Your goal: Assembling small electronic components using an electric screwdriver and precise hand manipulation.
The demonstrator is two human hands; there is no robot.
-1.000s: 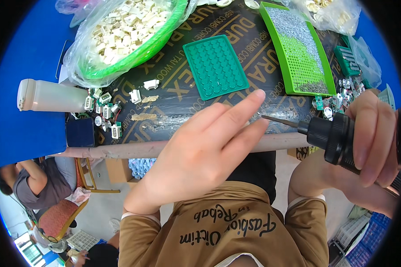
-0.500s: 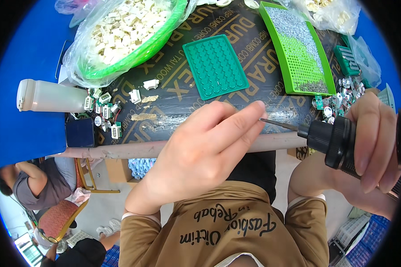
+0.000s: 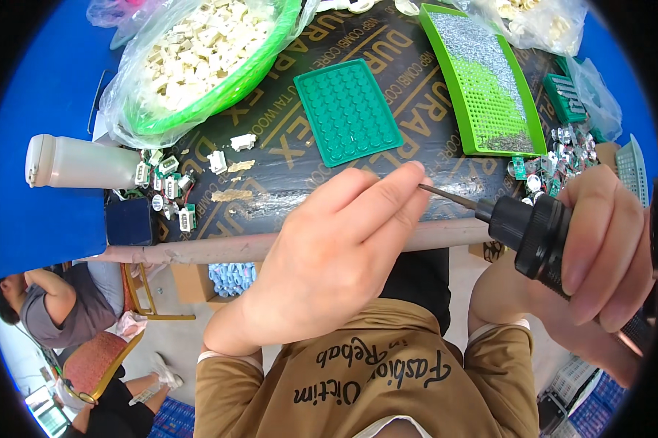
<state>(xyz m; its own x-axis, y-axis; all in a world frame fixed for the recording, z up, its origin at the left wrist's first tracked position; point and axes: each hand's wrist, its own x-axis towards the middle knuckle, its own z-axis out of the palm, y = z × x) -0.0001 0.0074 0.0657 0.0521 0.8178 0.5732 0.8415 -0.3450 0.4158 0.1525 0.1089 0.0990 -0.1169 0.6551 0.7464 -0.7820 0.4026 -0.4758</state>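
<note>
My left hand (image 3: pixel 336 252) is raised over the table's near edge, its fingers bent and pressed together. What they pinch, if anything, is hidden behind the fingertips. My right hand (image 3: pixel 610 244) wraps round a black electric screwdriver (image 3: pixel 526 230), held nearly level. Its thin bit points left, with the tip at my left fingertips; whether it touches anything there is hidden. Beyond my hands lies a green tray with rows of round hollows (image 3: pixel 349 109). To its right is a lime-green perforated tray (image 3: pixel 482 95) of small silvery screws.
A green basket (image 3: pixel 260 77) lined with plastic holds many white parts. Small circuit assemblies (image 3: pixel 170 186) lie by a pale bottle (image 3: pixel 81 162) and a dark phone-like slab (image 3: pixel 129 222); more assemblies (image 3: pixel 559 157) are at right. Two white pieces (image 3: pixel 217 161) lie mid-left. A seated person (image 3: pixel 66 296) is at lower left.
The screwdriver and my right hand have shifted slightly left, the bit tip a little up and left. My left hand keeps its pinch. The whole view has moved slightly.
</note>
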